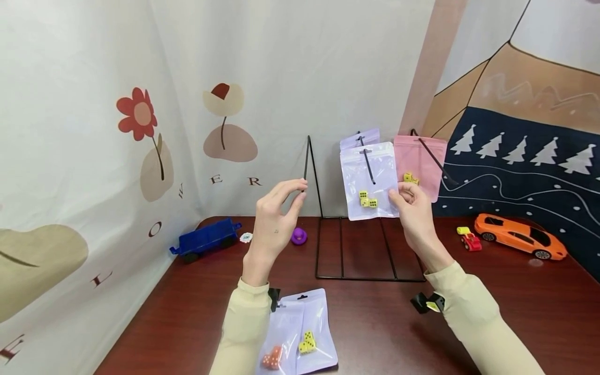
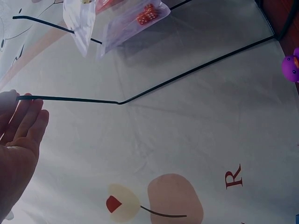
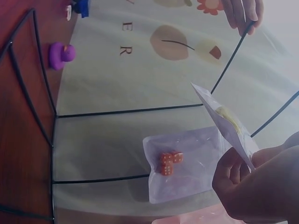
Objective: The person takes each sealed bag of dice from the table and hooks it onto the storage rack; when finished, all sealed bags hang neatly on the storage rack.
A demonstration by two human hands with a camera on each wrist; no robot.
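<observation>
My left hand [image 1: 275, 221] pinches the tip of the left prong of a black wire rack [image 1: 370, 279]. With thumb and fingers, my right hand [image 1: 416, 216] holds the lower right corner of a lilac zip bag [image 1: 351, 179] containing yellow dice. That bag hangs by its slot from the middle prong. Behind it, on the same prong, hangs another lilac bag [image 3: 198, 175] with orange dice inside. A pink bag [image 1: 428, 161] with yellow dice hangs from the right prong. Between the wrists, two lilac bags [image 1: 323, 307] overlap on the table, one with orange dice and one with yellow.
Left of the rack are a blue toy trailer [image 1: 206, 239], a small white tag [image 1: 246, 237] and a purple rubber duck [image 3: 57, 56]. To its right stand an orange toy car [image 1: 520, 237] and a small red and yellow toy vehicle [image 1: 471, 241]. Printed cloth hangs behind.
</observation>
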